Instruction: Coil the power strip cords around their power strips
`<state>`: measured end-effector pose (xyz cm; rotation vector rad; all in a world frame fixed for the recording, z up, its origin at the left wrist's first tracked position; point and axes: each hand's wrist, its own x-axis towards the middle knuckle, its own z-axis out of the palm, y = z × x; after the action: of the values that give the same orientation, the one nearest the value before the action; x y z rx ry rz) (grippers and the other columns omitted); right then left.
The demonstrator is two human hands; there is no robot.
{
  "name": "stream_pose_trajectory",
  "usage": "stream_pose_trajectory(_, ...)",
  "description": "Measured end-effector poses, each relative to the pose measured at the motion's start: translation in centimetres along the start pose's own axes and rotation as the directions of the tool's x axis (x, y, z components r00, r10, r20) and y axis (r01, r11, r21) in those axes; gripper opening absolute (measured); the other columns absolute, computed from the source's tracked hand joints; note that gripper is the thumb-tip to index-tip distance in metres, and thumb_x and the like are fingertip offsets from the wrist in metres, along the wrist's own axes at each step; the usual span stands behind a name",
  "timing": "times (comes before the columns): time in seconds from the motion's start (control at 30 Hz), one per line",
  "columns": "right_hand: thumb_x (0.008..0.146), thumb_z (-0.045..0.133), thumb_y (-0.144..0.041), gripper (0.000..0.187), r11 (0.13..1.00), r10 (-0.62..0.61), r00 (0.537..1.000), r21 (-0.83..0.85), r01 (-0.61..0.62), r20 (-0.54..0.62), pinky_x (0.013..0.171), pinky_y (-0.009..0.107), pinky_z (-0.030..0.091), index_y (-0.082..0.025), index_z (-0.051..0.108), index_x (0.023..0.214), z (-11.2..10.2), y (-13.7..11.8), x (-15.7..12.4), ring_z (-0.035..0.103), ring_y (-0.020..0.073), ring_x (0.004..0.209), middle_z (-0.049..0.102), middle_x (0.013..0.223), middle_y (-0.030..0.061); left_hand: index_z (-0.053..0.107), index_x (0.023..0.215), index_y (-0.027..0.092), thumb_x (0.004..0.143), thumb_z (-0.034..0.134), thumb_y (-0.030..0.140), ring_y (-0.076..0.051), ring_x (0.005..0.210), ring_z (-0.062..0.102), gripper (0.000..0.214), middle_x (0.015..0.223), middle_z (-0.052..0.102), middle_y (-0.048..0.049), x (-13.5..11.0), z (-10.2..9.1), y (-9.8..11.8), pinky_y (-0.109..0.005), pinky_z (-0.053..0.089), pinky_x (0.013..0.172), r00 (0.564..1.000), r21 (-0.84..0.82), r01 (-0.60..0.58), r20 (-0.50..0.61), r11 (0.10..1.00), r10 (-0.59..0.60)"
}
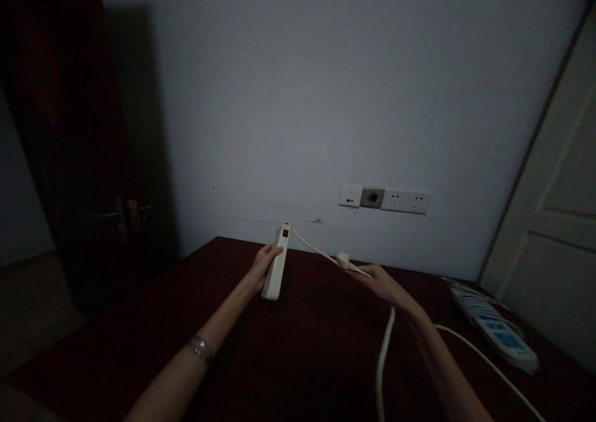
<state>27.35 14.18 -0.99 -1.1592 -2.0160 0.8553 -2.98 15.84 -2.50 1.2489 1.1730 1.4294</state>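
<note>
My left hand (pixel 266 263) is closed around a white power strip (pixel 278 273), tilted upright above the dark red table. A red switch shows near the strip's upper end, where its cord leaves. In my right hand (pixel 376 282) is the white plug (pixel 343 259) with part of its cord, the plug's head pointing up and to the left. The cord (pixel 314 248) runs from the strip to the right hand. More white cable (pixel 384 360) hangs below that hand and trails to the lower right. The right fingers are partly hidden by the cord.
The dark red table (pixel 302 347) stands against the pale wall. Wall sockets (pixel 405 202) are set above its back edge. A second power strip (pixel 498 332), wrapped in its cord, lies at the right. A dark door (pixel 79 161) stands left, a white door (pixel 554 217) right.
</note>
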Motion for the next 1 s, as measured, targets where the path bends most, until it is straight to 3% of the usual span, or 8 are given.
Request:
stream_pose_trajectory(0.1,0.076,0.048,-0.055,0.044,0.995,-0.017,0.997,-0.092,0.024,0.079,0.046,0.022,0.019,-0.015,0.058,0.062,0.9,-1.6,-0.6,0.026,0.0080,0.050,0.033,0.051,-0.0038,0.056,0.095,0.012,0.062,0.063,0.044,-0.014,0.062,0.056,0.046,0.073,0.060,-0.0031,1.0,1.1,0.9,-0.023,0.043,0.056,0.996,0.099,-0.051,-0.069,0.994,0.058)
stream_pose_trajectory(0.2,0.077,0.049,-0.051,0.043,0.987,-0.032,0.985,-0.148,0.057,0.167,0.045,0.022,0.017,-0.015,0.052,0.054,1.5,-3.1,-1.4,0.023,0.0073,0.049,0.029,0.050,-0.0042,0.055,0.104,0.012,0.063,0.065,0.037,-0.018,0.077,0.059,0.049,0.091,0.063,-0.0081,1.3,1.7,1.3,-0.025,0.045,0.065,0.980,0.354,-0.158,-0.059,0.922,0.190)
stream_pose_trajectory(0.33,0.076,0.053,-0.048,0.040,0.984,-0.082,0.942,-0.125,0.129,0.325,0.044,0.022,0.017,-0.014,0.054,0.054,1.8,-5.0,-2.3,0.024,0.0070,0.049,0.028,0.051,-0.0044,0.052,0.114,0.019,0.063,0.066,0.033,-0.023,0.089,0.058,0.055,0.102,0.063,-0.0079,0.1,2.1,1.5,-0.028,0.043,0.073,0.939,0.703,-0.325,0.163,0.632,0.302)
stream_pose_trajectory(0.43,0.073,0.058,-0.045,0.036,0.983,-0.139,0.926,-0.061,0.171,0.350,0.045,0.021,0.019,-0.014,0.056,0.056,1.7,-6.3,-2.9,0.025,0.0068,0.050,0.030,0.052,-0.0046,0.047,0.123,0.024,0.063,0.067,0.033,-0.027,0.096,0.056,0.064,0.109,0.059,-0.0087,-1.7,2.4,1.7,-0.031,0.042,0.076,0.917,0.832,-0.391,0.316,0.393,0.243)
stream_pose_trajectory(0.53,0.071,0.062,-0.044,0.034,0.985,-0.164,0.934,-0.003,0.174,0.317,0.046,0.021,0.020,-0.013,0.058,0.058,0.9,-7.2,-3.5,0.027,0.0069,0.051,0.033,0.053,-0.0044,0.041,0.128,0.027,0.063,0.066,0.032,-0.027,0.098,0.055,0.070,0.114,0.055,-0.0087,-3.5,2.9,1.8,-0.032,0.041,0.078,0.868,0.830,-0.496,0.473,0.255,0.150)
stream_pose_trajectory(0.73,0.070,0.062,-0.047,0.036,0.980,-0.194,0.979,0.063,0.190,0.060,0.046,0.021,0.023,-0.013,0.061,0.057,-1.4,-6.4,-3.9,0.030,0.0074,0.051,0.036,0.052,-0.0037,0.034,0.133,0.026,0.063,0.067,0.031,-0.027,0.102,0.052,0.078,0.116,0.052,-0.0083,-6.7,4.5,2.2,-0.032,0.040,0.082,0.646,0.627,-0.754,0.762,0.196,0.049)
stream_pose_trajectory(0.9,0.062,0.067,-0.051,0.039,0.934,-0.141,0.939,0.272,0.232,-0.314,0.041,0.021,0.019,-0.012,0.062,0.061,-4.1,-3.1,-3.4,0.029,0.0059,0.043,0.035,0.047,-0.0044,0.038,0.129,0.025,0.063,0.067,0.031,-0.025,0.097,0.053,0.073,0.110,0.055,-0.0066,-9.8,6.1,2.5,-0.033,0.042,0.081,0.375,0.365,-0.919,0.926,0.149,0.045)
stream_pose_trajectory(1.0,0.059,0.069,-0.052,0.040,0.874,-0.078,0.931,0.425,0.236,-0.356,0.037,0.020,0.013,-0.012,0.062,0.063,-5.9,-2.0,-4.0,0.023,0.0043,0.037,0.030,0.041,-0.0068,0.031,0.133,0.025,0.064,0.065,0.033,-0.024,0.098,0.054,0.077,0.110,0.055,-0.0062,-10.8,6.6,2.4,-0.032,0.043,0.079,0.356,0.330,-0.921,0.929,0.208,0.104)
